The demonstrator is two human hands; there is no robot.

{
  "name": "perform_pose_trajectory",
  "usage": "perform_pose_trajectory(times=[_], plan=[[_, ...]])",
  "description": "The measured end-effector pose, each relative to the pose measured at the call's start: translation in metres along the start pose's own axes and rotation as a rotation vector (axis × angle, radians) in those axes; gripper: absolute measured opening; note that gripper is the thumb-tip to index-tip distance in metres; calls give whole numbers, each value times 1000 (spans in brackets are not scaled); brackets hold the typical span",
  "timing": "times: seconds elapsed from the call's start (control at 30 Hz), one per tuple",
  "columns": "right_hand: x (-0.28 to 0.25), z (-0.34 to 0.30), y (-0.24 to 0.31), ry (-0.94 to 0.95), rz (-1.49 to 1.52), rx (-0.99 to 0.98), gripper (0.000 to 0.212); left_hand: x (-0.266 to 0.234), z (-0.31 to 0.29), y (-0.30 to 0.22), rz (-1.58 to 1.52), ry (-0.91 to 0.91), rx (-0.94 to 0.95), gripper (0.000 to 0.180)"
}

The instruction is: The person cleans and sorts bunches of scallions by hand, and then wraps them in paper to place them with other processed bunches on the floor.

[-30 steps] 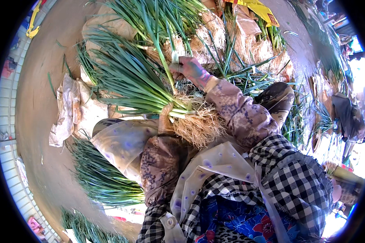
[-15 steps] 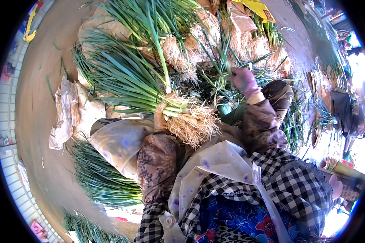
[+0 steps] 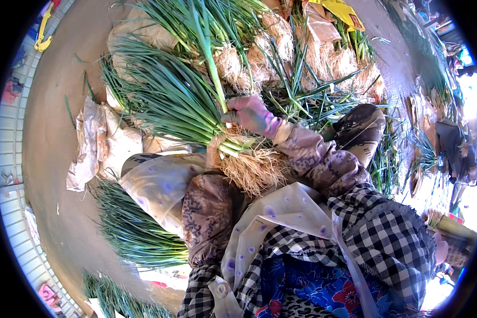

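A thick bunch of green onions (image 3: pixel 180 100) lies across my lap, leaves fanning to the upper left and pale, tangled roots (image 3: pixel 254 169) to the lower right. My left hand (image 3: pixel 212 155) is wrapped round the bunch just above the roots. One thicker green onion stalk (image 3: pixel 213 74) stands steeply over the bunch; the gloved fingers of my right hand (image 3: pixel 253 115) close on its lower end. Part of my left hand is hidden beneath the stems.
More green onions with hanging roots (image 3: pixel 339 63) are piled ahead, beside a yellow bag (image 3: pixel 342 11). Loose leaves (image 3: pixel 312 103) lie in front of my right knee. Further bunches (image 3: pixel 138 228) rest at my left, near crumpled brown paper (image 3: pixel 87 143).
My right hand has moved left from the loose leaves to the bunch and taken hold of the thicker stalk's lower end. My left hand still holds the bunch.
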State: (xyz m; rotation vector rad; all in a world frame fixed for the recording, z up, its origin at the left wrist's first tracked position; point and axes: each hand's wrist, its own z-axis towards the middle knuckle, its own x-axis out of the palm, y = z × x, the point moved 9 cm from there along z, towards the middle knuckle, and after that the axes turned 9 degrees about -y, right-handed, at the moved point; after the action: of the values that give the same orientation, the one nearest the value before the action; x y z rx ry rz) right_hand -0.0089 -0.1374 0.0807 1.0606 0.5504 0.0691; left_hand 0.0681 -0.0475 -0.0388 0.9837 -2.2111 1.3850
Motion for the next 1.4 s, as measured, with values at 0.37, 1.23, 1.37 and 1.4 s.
perform_pose_trajectory(times=[0.37, 1.23, 1.37, 1.4], plan=[[2, -30, 7, 185, -227, 348, 20, -3, 3, -5, -151, 1, -13, 28], [-22, -44, -85, -48, 458, 295, 21, 62, -7, -21, -262, -24, 65, 37], [-62, -22, -100, -311, 379, 486, 17, 24, -6, -43, -284, 187, 194, 45], [-93, -28, -108, -418, 320, 649, 17, 50, -7, -38, -348, 408, 54, 48]])
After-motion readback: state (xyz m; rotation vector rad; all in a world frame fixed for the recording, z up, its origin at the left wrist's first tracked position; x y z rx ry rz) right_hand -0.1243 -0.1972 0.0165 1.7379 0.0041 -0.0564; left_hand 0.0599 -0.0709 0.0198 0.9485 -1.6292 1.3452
